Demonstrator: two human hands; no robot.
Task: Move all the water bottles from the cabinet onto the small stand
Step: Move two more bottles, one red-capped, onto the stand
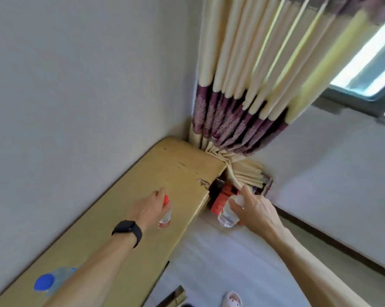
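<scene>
My left hand [148, 208], with a black watch on its wrist, grips a clear red-capped water bottle [166, 214] by the neck, over the yellow cabinet top [125, 189]. Past the cabinet's right end, my right hand [253, 209] holds a clear water bottle [228, 214] with a white cap, low above the pale floor. A third bottle with a blue cap [46, 282] stands on the cabinet top at the lower left, partly behind my left forearm. The small stand does not show clearly.
A cream and purple curtain [242, 107] hangs into the corner and bunches on the cabinet's far end. Red boxes [220, 200] and dark items sit in the gap beside the cabinet. A window [368, 69] is upper right. My slippered foot [232, 299] is on the floor.
</scene>
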